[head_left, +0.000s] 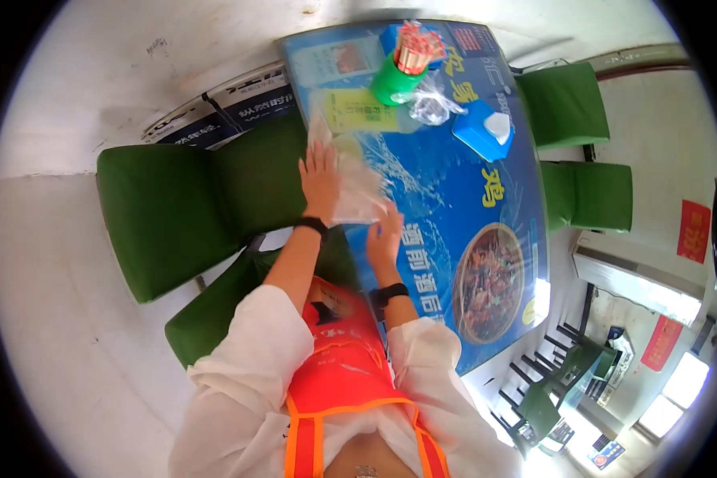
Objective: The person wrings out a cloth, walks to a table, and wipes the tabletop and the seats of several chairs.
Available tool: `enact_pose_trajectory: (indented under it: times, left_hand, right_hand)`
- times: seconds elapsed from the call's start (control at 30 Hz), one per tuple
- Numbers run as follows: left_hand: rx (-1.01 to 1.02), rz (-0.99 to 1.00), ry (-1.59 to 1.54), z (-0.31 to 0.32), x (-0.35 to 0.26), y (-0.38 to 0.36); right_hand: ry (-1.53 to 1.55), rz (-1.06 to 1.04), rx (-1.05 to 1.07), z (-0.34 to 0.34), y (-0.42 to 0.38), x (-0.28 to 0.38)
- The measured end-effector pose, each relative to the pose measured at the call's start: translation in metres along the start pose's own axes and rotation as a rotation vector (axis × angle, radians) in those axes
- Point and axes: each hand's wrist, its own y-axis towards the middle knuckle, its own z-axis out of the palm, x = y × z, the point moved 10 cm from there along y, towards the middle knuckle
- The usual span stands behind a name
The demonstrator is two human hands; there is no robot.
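A thin, whitish translucent plastic sheet or bag (360, 193) lies on the near left part of the blue printed table (442, 187). My left hand (320, 180) rests flat on its left side, fingers stretched out and pointing away from me. At its lower right corner, my right hand (385, 237) has its fingers and thumb closed on the edge. Both wrists wear dark bands. What kind of sheet or bag it is cannot be made out exactly.
Farther along the table stand a green holder (397, 82) of red-tipped chopsticks, a crumpled clear plastic bag (432, 102) and a blue tissue box (483, 131). Green chairs (163, 215) are at the left, with more green chairs (589, 195) beyond the table's right side.
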Motion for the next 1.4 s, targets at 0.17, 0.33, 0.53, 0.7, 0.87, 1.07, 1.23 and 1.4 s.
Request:
enact_pose_trajectory:
  times: [0.17,0.33,0.53,0.7,0.87,1.07,1.23,1.4]
  left_hand:
    - [-0.016,0.026,0.047,0.022,0.047,0.117]
    - [-0.077,0.104,0.092,0.036,0.067,0.195]
    - [-0.064,0.191,-0.105,0.064,0.035,0.261]
    - [-0.071,0.384,-0.051,0.07,0.013,0.288]
    - [-0.059,0.415,-0.024,0.055,0.052,0.303]
    - [-0.095,0.145,0.077,0.023,0.065,0.229]
    - [0.07,0.183,0.006,0.026,-0.021,0.133]
    - [0.174,0.251,-0.124,0.03,-0.104,0.051]
  right_hand:
    - [-0.121,0.452,-0.412,-0.024,-0.002,-0.048]
    - [-0.435,0.592,-0.417,-0.023,0.003,-0.041]
    - [-0.422,0.624,-0.397,-0.027,0.008,-0.038]
    - [-0.419,0.635,-0.383,-0.028,0.007,-0.04]
    - [-0.407,0.647,-0.379,-0.028,0.008,-0.043]
    - [-0.38,0.68,-0.337,-0.027,0.007,-0.048]
    - [-0.387,0.703,-0.314,-0.024,0.007,-0.054]
    - [-0.374,0.721,-0.27,-0.021,0.005,-0.054]
